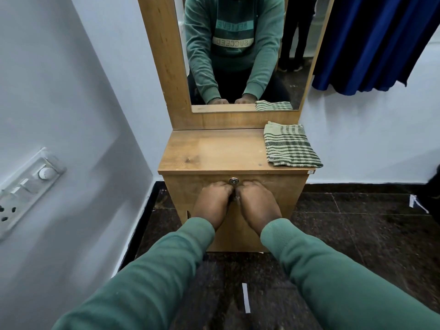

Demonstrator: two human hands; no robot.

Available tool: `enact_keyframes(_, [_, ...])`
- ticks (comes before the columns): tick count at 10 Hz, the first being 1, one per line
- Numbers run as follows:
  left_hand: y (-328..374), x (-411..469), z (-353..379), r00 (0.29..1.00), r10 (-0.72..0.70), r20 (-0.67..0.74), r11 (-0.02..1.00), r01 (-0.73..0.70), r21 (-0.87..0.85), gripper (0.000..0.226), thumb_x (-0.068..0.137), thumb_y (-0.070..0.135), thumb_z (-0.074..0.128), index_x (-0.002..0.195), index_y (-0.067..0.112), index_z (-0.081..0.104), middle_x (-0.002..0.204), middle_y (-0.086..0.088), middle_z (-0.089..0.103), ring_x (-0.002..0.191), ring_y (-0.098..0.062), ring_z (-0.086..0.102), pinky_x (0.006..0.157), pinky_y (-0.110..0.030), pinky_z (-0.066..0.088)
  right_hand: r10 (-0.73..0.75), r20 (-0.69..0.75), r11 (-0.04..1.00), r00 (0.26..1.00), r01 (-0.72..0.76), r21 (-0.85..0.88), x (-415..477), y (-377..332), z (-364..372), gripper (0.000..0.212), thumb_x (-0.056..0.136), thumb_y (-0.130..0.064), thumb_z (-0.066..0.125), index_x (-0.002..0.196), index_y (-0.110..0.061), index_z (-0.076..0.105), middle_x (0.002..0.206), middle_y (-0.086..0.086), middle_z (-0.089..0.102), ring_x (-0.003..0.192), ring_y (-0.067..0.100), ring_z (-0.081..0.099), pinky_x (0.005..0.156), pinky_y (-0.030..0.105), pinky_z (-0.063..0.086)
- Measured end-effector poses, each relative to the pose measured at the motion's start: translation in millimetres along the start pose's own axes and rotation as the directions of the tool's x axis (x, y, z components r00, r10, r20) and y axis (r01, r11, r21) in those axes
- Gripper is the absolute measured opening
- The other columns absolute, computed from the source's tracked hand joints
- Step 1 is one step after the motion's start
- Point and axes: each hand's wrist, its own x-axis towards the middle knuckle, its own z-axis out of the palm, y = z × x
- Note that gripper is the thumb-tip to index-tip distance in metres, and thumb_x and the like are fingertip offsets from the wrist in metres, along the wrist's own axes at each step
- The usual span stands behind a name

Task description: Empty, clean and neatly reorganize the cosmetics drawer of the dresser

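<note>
The wooden dresser (214, 151) stands against the wall with its drawer front (285, 194) closed. A round metal lock (233, 181) sits at the top middle of the drawer front. My left hand (213, 201) and my right hand (258, 201) lie side by side just below the lock, knuckles up and fingers curled in against the wood. A small dark piece of the drawer handle (234, 198) shows between them; the rest is hidden under my hands. A folded green striped cloth (289, 146) lies on the right of the dresser top.
A mirror (238, 55) in a wooden frame rises behind the dresser top and reflects me and another person standing behind. A wall with a switch panel (28, 186) is close on the left. Blue curtain (376, 44) hangs at the upper right. Dark tiled floor (357, 222) surrounds the dresser.
</note>
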Motion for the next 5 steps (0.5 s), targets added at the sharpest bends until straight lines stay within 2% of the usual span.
enact_keyframes(3, [3, 0, -1, 0.999, -0.003, 0.034, 1.000, 0.002, 0.012, 0.019, 0.098, 0.016, 0.055, 0.109, 0.017, 0.071, 0.116, -0.005, 0.070, 0.110, -0.027, 0.064, 0.085, -0.036, 0.046, -0.004, 0.068, 1.000, 0.998, 0.005, -0.013, 0, -5, -7, 0.026, 0.099, -0.005, 0.048, 0.116, -0.013, 0.066, 0.126, 0.007, 0.062, 0.125, 0.027, 0.051, 0.097, 0.037, 0.046])
enact_keyframes(4, [7, -10, -5, 0.999, -0.010, 0.049, 1.000, 0.011, -0.020, 0.024, 0.099, 0.014, 0.053, 0.118, 0.017, 0.067, 0.124, -0.005, 0.067, 0.116, -0.025, 0.061, 0.090, -0.033, 0.044, -0.003, 0.095, 1.000, 0.995, 0.002, 0.003, -7, -4, -5, 0.034, 0.092, -0.001, 0.058, 0.124, -0.014, 0.064, 0.130, 0.008, 0.060, 0.127, 0.027, 0.052, 0.106, 0.037, 0.048])
enact_keyframes(5, [8, -31, -3, 0.999, 0.039, 0.001, 0.999, -0.039, -0.015, 0.039, 0.099, 0.015, 0.050, 0.137, 0.017, 0.058, 0.138, -0.005, 0.059, 0.127, -0.026, 0.054, 0.102, -0.033, 0.043, -0.030, 0.063, 0.999, 0.998, 0.028, 0.020, -24, 0, 2, 0.052, 0.090, -0.005, 0.067, 0.140, -0.014, 0.056, 0.142, 0.006, 0.054, 0.133, 0.026, 0.049, 0.112, 0.036, 0.044])
